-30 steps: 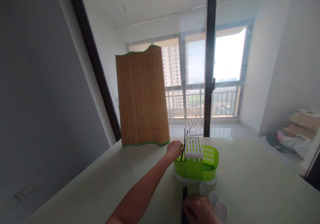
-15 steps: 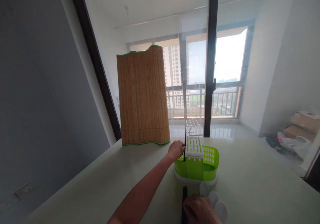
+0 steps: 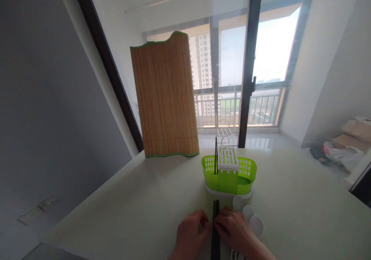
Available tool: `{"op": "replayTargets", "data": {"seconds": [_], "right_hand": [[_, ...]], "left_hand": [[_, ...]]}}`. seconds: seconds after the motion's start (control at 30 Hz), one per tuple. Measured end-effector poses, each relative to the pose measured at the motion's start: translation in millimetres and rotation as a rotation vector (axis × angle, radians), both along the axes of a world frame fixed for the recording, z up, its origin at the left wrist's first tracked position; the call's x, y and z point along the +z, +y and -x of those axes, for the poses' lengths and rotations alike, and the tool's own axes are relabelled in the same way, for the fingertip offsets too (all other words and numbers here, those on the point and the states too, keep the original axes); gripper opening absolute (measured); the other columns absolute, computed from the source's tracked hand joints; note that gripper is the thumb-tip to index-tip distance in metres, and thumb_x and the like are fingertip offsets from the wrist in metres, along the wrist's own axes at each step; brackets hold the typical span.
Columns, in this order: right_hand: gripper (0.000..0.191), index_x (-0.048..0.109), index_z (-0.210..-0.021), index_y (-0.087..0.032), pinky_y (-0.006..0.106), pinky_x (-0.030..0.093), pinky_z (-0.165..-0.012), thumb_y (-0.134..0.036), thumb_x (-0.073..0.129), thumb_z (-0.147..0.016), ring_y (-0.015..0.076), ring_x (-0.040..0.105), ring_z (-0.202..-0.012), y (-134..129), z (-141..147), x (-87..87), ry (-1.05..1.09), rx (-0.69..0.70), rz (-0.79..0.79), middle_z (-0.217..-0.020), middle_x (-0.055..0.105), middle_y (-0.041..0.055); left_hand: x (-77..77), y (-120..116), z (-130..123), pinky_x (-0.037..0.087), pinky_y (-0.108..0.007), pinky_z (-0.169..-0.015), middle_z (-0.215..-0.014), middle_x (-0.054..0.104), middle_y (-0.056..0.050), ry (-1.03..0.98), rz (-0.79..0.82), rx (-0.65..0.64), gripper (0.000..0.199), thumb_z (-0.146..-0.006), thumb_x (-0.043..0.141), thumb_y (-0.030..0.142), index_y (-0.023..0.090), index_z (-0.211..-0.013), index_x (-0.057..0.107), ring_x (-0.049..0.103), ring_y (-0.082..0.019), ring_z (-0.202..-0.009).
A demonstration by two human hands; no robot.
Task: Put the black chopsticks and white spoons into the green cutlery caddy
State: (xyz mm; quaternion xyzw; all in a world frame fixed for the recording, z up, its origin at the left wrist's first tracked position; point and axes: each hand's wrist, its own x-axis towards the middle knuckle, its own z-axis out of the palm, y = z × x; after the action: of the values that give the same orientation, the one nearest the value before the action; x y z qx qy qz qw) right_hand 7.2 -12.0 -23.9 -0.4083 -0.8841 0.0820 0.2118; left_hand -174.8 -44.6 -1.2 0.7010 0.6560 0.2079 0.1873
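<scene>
Black chopsticks (image 3: pixel 216 235) lie lengthwise on the table between my two hands. My right hand (image 3: pixel 236 229) is closed on them from the right with a pinch. To their left, the fingers of my left hand (image 3: pixel 191 231) are curled closed, fingertips close beside the sticks; what they hold, if anything, is hidden. Beyond the hands stands a bright green basket (image 3: pixel 227 182) with a white base and a white slotted rack (image 3: pixel 228 160) on top. A pair of thin black chopsticks (image 3: pixel 216 155) stands upright in its left compartment. White spoons (image 3: pixel 256 226) lie beside my right hand, their handles partly covered.
A bamboo mat (image 3: pixel 166 97) with green edging stands upright at the table's back left. Behind the pale table (image 3: pixel 290 198) is a glass door with a dark frame (image 3: pixel 249 59). A wire rack (image 3: pixel 227 134) stands beyond the glass. Cardboard boxes (image 3: pixel 358 130) are at the far right.
My left hand has left the chopsticks that stand in the basket and come back beside those on the table. My right hand stays at these chopsticks. The view has tilted down slightly.
</scene>
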Motion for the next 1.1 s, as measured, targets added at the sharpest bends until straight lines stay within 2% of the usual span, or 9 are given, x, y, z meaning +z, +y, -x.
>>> {"op": "replayTargets", "data": {"seconds": [0.07,0.13,0.37,0.53,0.63,0.7,0.97,1.03,1.1], "right_hand": [[0.013,0.066,-0.079,-0.025,0.027,0.034,-0.064,-0.018,0.058,-0.085,0.0186,0.06,-0.081,-0.2,-1.7,3.3,-0.006,0.006,0.012,-0.079,0.066,-0.0005],[0.013,0.067,-0.079,-0.025,0.027,0.034,-0.064,-0.018,0.057,-0.086,0.0179,0.059,-0.081,0.4,-3.8,5.1,-0.007,0.002,0.021,-0.079,0.066,-0.0006],[0.014,0.068,-0.082,-0.025,0.026,0.035,-0.065,-0.019,0.056,-0.087,0.0175,0.059,-0.082,0.9,-6.1,3.8,0.019,0.01,0.053,-0.08,0.065,-0.0007],[0.012,0.068,-0.078,-0.025,0.026,0.034,-0.064,-0.018,0.059,-0.083,0.0187,0.059,-0.083,0.3,-4.3,2.0,0.001,0.02,0.035,-0.08,0.065,0.0],[0.011,0.067,-0.078,-0.024,0.026,0.035,-0.063,-0.017,0.06,-0.083,0.0186,0.06,-0.082,-0.3,-3.3,2.1,-0.001,0.017,0.028,-0.08,0.065,0.0001],[0.011,0.066,-0.077,-0.023,0.026,0.035,-0.063,-0.017,0.06,-0.082,0.0187,0.06,-0.082,-0.5,-2.7,2.5,-0.003,0.02,0.024,-0.079,0.066,0.0002],[0.011,0.064,-0.076,-0.022,0.027,0.037,-0.065,-0.016,0.059,-0.083,0.0192,0.06,-0.081,1.2,0.0,-0.1,0.036,0.022,-0.014,-0.078,0.066,0.0001],[0.011,0.064,-0.076,-0.022,0.027,0.038,-0.065,-0.015,0.059,-0.083,0.0191,0.06,-0.081,1.9,0.4,-0.9,0.044,0.017,-0.032,-0.078,0.067,0.0],[0.011,0.063,-0.075,-0.022,0.027,0.038,-0.065,-0.014,0.06,-0.081,0.0189,0.061,-0.081,2.6,0.7,-1.8,0.045,0.018,-0.043,-0.078,0.067,-0.0001]], "left_hand": [[-9.2,-8.4,-2.3,0.041,-0.031,-0.071,-0.091,0.068,-0.002,0.04,0.063,-0.019,0.018,-0.075,0.062,0.039,0.024,-0.086,0.064,0.062,-0.022,-0.085],[-10.6,-10.4,-2.9,0.042,-0.032,-0.074,-0.097,0.066,-0.003,0.084,0.101,-0.03,0.024,-0.071,0.066,0.04,0.023,-0.088,0.064,0.061,-0.023,-0.09],[3.1,-8.0,3.5,0.045,-0.031,-0.078,-0.1,0.065,-0.002,0.137,0.132,-0.055,0.021,-0.076,0.06,0.035,0.024,-0.093,0.064,0.061,-0.022,-0.095],[14.1,-5.5,3.9,0.049,-0.037,-0.077,-0.106,0.064,-0.012,0.357,0.165,0.051,0.026,-0.078,0.048,0.017,0.016,-0.1,0.063,0.064,-0.028,-0.094],[16.8,3.2,9.9,0.049,-0.035,-0.076,-0.104,0.065,-0.016,0.478,0.152,0.124,0.038,-0.08,0.035,0.003,0.012,-0.102,0.064,0.066,-0.028,-0.094],[16.7,9.9,17.2,0.048,-0.034,-0.076,-0.101,0.067,-0.018,0.513,0.147,0.143,0.041,-0.079,0.032,0.0,0.011,-0.101,0.065,0.066,-0.027,-0.094],[5.0,24.9,38.6,0.045,-0.032,-0.077,-0.094,0.07,-0.016,0.472,0.027,0.1,0.04,-0.075,0.037,-0.001,0.013,-0.098,0.067,0.066,-0.025,-0.09],[6.2,27.6,39.0,0.045,-0.033,-0.076,-0.094,0.07,-0.015,0.42,0.019,0.078,0.035,-0.073,0.04,0.002,0.013,-0.092,0.067,0.066,-0.026,-0.089],[14.0,30.8,40.0,0.045,-0.033,-0.074,-0.089,0.07,-0.012,0.374,0.016,0.064,0.027,-0.071,0.044,0.007,0.015,-0.083,0.067,0.065,-0.026,-0.087]]}}
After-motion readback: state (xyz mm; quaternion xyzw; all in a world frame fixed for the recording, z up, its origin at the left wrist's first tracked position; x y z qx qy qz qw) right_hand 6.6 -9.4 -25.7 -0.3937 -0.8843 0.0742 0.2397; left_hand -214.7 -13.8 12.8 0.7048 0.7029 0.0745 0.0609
